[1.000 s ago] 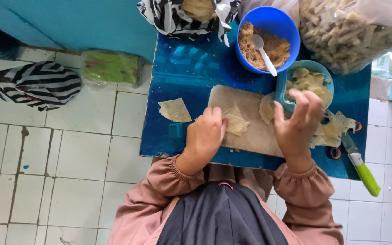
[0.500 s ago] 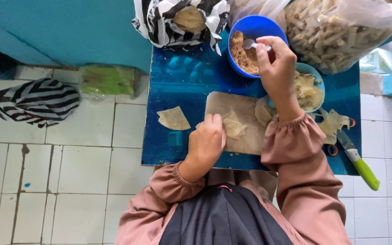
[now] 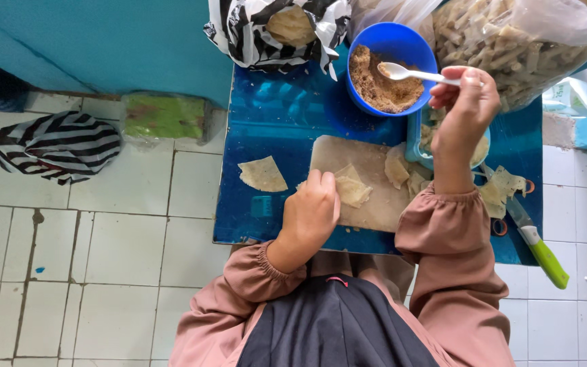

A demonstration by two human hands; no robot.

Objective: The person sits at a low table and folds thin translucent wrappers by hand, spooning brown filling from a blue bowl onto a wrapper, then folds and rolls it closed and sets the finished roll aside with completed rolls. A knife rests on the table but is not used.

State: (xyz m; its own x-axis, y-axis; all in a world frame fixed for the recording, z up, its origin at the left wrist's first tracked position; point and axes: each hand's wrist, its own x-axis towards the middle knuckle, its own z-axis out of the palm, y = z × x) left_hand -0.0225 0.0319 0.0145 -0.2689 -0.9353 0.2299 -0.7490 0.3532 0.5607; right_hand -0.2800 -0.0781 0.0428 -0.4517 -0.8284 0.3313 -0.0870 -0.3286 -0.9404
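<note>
The right hand [image 3: 467,112] pinches a white spoon [image 3: 409,73] over the blue bowl [image 3: 388,47] of brown filling; below that bowl, the left hand [image 3: 314,214], fingers curled, presses a thin wrapper [image 3: 351,187] on the cutting board [image 3: 368,204]

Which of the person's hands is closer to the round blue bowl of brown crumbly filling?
The right hand. It holds a white plastic spoon reaching into the round blue bowl. The left hand rests lower down, on a thin pale wrapper on the cutting board.
</note>
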